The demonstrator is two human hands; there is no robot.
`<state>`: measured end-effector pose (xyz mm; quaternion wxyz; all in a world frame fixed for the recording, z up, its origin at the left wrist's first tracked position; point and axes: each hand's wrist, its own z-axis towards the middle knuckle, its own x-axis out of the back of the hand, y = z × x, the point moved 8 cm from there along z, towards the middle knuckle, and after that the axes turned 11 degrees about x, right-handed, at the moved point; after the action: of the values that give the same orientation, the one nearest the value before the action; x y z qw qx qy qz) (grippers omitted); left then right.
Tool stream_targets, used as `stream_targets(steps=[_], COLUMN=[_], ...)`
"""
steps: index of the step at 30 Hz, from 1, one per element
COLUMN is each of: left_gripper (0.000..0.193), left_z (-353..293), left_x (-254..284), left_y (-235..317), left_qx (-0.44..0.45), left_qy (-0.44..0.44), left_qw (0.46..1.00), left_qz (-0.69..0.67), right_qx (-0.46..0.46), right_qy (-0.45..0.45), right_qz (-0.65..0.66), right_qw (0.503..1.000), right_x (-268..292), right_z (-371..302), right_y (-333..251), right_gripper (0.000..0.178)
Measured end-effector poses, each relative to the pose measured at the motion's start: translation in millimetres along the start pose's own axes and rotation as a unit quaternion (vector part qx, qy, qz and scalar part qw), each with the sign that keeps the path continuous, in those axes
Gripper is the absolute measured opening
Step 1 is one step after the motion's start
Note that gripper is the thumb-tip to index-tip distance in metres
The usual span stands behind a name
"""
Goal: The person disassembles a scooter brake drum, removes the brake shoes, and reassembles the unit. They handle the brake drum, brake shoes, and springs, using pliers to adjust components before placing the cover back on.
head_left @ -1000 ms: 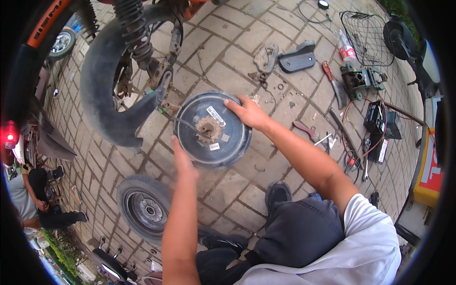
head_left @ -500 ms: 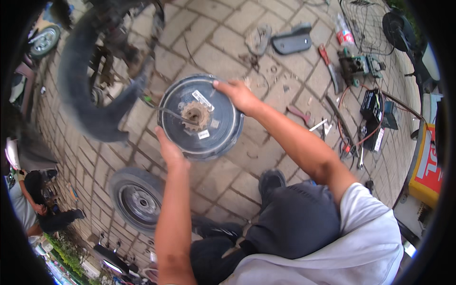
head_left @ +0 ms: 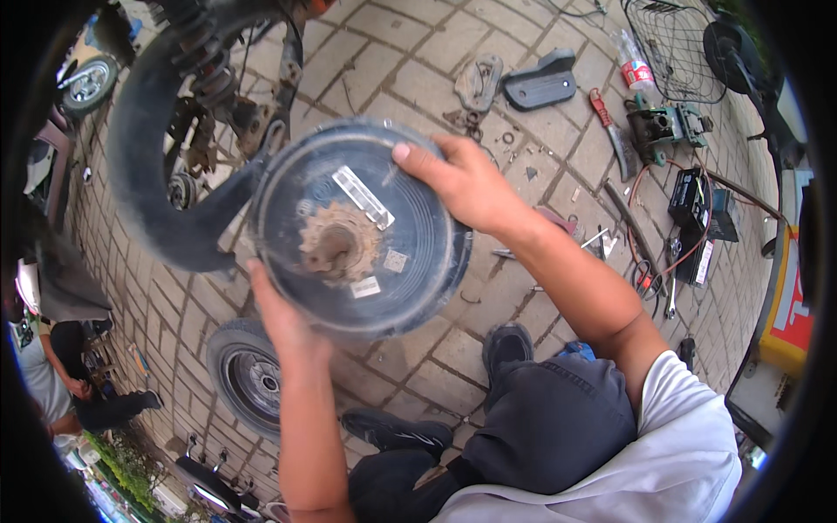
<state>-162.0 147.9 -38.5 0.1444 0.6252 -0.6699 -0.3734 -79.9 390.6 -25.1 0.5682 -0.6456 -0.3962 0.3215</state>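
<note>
Between both hands I hold a round black wheel hub motor with a rusty toothed centre and pale stickers on its face. My left hand grips its lower left rim, most of its fingers hidden underneath. On the upper right rim, my right hand has its thumb on the face and the other fingers out of sight behind. Just beyond the motor, to the left, stand a dark curved fender and a coil shock absorber of a scooter. Below it, a tyred wheel lies partly behind my left forearm.
On the brick paving at right are a red-handled pipe wrench, a green vise, a battery, a spanner and a plastic bottle. A black footrest-like part lies far off. Another person sits at left.
The hub motor has come up closer to my head and looks larger, with both hands still on it. It now covers part of the fender's edge.
</note>
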Motion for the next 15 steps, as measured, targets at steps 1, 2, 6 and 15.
stream_targets(steps=[1,2,6,15], left_gripper=[0.062,0.061,0.063,0.066], left_z=[-16,-16,53,54], left_x=[-11,-10,41,17], left_y=[7,-2,-59,-59], left_qx=[-0.004,-0.013,0.045,0.147], left_qy=[0.020,0.002,0.155,-0.016], left_qw=[0.999,0.998,0.987,0.989], left_qz=[-0.036,-0.069,0.010,-0.015], right_qx=[-0.014,-0.025,-0.057,-0.128], right_qy=[-0.003,-0.010,0.042,-0.013], right_qz=[0.006,0.015,-0.034,0.077], right_qw=[1.000,1.000,0.997,0.989], right_x=[0,-3,-14,-6], right_z=[-5,-7,15,17], right_y=[-9,-9,122,119], right_gripper=[0.064,0.065,0.067,0.064])
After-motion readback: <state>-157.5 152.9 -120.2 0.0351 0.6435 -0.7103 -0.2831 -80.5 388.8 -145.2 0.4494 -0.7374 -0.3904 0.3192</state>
